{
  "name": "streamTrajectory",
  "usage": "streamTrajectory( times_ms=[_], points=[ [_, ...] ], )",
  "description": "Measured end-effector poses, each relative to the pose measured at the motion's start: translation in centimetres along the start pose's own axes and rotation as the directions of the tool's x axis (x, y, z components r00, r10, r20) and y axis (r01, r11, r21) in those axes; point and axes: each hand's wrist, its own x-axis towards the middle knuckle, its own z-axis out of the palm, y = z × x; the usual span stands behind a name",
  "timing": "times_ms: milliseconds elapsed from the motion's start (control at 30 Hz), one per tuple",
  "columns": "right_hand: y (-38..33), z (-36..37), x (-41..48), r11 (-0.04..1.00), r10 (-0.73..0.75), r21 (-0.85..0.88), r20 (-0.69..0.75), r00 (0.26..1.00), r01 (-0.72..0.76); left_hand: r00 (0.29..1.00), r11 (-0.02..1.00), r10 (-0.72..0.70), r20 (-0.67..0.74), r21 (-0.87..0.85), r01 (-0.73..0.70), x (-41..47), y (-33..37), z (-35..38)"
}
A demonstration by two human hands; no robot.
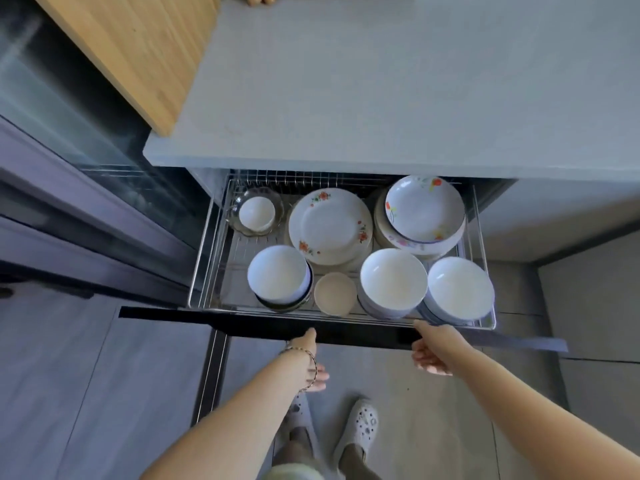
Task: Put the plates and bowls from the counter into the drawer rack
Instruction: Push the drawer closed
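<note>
The drawer rack [205, 251] is a chrome wire basket pulled out below the grey counter [381, 84]. At its back lie a glass bowl with a small white bowl [257, 212] in it, a stack of flowered flat plates [330, 225] and a stack of flowered deep plates [424, 211]. Three stacks of white bowls [278, 273] [393, 282] [459, 289] and a small beige bowl [335, 293] fill the front. My left hand [313, 362] and my right hand [433, 351] each hold the black drawer front [363, 334], thumbs on top, fingers underneath.
A wooden cutting board [138, 53] lies over the counter's left end. A dark glass-fronted appliance [69, 150] stands to the left of the drawer. Grey floor tiles and my feet in white clogs [362, 427] are below the drawer front.
</note>
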Motion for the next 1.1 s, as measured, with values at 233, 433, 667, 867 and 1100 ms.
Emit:
streamTrajectory(
  times_ms=[233,433,667,867,1100],
  points=[
    [3.2,-0.3,1.1,0.932,0.043,0.361,-0.037,0.998,-0.026,0.983,0.838,0.148,-0.109,-0.513,-0.183,1.7,-0.1,1.1],
    [3.5,-0.5,2.0,0.850,0.023,0.526,-0.055,0.998,0.010,0.981,0.787,0.099,-0.169,-0.590,-0.182,1.8,0.6,1.7],
    [1.8,-0.9,2.7,0.818,0.004,0.575,-0.014,1.000,0.005,0.971,0.770,0.153,-0.186,-0.593,-0.235,1.4,2.1,2.6],
    [-1.3,-1.7,3.1,0.784,-0.013,0.620,-0.027,1.000,0.027,0.979,0.784,0.126,-0.159,-0.588,-0.197,1.3,5.1,2.6],
    [-5.7,-2.3,4.3,0.768,-0.048,0.636,-0.063,0.997,0.077,0.981,0.799,0.169,-0.095,-0.570,-0.193,0.8,9.2,2.5]
  ],
)
